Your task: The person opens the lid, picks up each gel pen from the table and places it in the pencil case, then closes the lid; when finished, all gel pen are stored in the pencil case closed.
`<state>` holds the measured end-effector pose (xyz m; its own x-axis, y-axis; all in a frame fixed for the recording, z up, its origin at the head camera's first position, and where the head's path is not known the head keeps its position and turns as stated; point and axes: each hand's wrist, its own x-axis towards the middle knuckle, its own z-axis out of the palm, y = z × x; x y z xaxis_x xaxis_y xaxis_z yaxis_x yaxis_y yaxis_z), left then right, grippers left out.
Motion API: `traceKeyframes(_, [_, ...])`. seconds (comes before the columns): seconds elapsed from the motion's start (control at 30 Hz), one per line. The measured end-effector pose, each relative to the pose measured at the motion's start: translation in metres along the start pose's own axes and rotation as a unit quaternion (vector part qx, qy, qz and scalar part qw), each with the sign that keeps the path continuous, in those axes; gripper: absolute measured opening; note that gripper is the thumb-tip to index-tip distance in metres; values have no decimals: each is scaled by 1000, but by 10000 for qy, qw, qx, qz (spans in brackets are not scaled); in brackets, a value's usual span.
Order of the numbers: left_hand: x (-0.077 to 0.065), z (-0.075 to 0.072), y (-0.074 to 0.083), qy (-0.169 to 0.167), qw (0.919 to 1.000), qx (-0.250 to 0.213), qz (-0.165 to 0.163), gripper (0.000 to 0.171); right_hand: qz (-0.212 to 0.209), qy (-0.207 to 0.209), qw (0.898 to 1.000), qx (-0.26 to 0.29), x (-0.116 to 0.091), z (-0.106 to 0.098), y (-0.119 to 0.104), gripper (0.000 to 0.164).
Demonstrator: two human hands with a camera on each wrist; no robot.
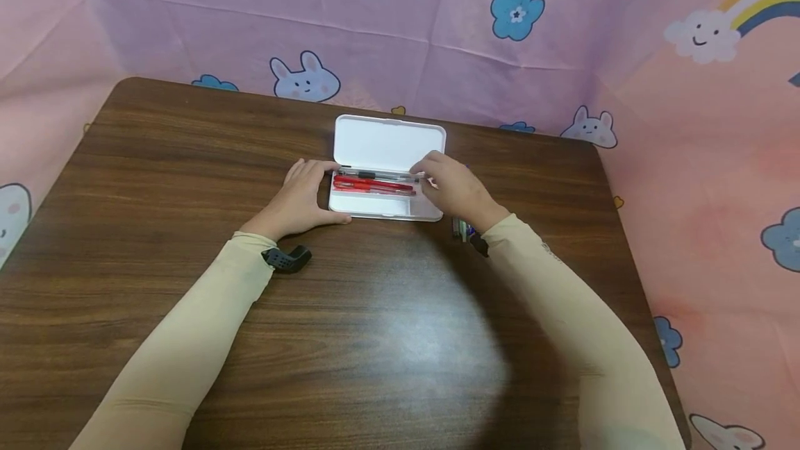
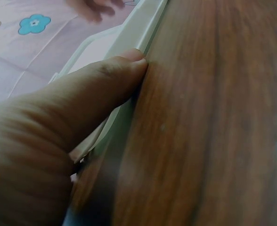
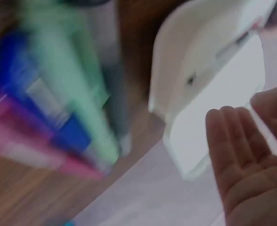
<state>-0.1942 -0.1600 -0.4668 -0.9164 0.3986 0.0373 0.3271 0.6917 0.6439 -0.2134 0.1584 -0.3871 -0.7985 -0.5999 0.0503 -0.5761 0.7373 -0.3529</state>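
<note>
A white pencil case (image 1: 375, 208) lies on the table with its lid (image 1: 387, 143) raised at the back. Inside it are red pens (image 1: 375, 186) and a clear pen with a black grip (image 1: 367, 174), side by side. My left hand (image 1: 294, 200) grips the case's left end, thumb along the front edge and fingers at the back corner. Over the right end hovers my right hand (image 1: 461, 189), fingertips close to the pens' ends. In the right wrist view its fingers (image 3: 242, 136) are extended, thumb apart, nothing visible between them.
Right of the case, partly under my right wrist, lies a bunch of pens (image 1: 461, 230); the right wrist view shows a green pen (image 3: 65, 89), a blue pen (image 3: 39, 94) and a pink pen (image 3: 35, 146), blurred. A patterned cloth (image 1: 387, 19) hangs behind the wooden table (image 1: 325, 339).
</note>
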Motion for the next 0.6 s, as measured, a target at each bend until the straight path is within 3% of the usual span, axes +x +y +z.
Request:
traceKeyframes(0.1, [1, 1, 0, -23, 10000, 14, -5, 106, 528, 400, 9958, 630, -21, -11, 17, 26])
traceKeyframes(0.23, [0, 2, 0, -23, 10000, 11, -12, 106, 1392, 616, 9764, 1535, -49, -21, 41, 33])
traceKeyframes(0.37, [-1, 2, -1, -3, 10000, -1, -14, 106, 2139, 458, 9563, 1941, -74, -24, 60, 38])
traceKeyframes(0.47, [-1, 2, -2, 8, 10000, 7, -7, 107, 2469, 210, 9436, 2195, -87, -22, 68, 40])
traceKeyframes(0.53, [0, 1, -1, 13, 10000, 5, 1, 107, 2629, 61, 9291, 2601, -92, -19, 70, 41])
traceKeyframes(0.6, [0, 1, 0, 15, 10000, 9, 10, 106, 2812, -47, 9079, 3108, -95, -14, 71, 41])
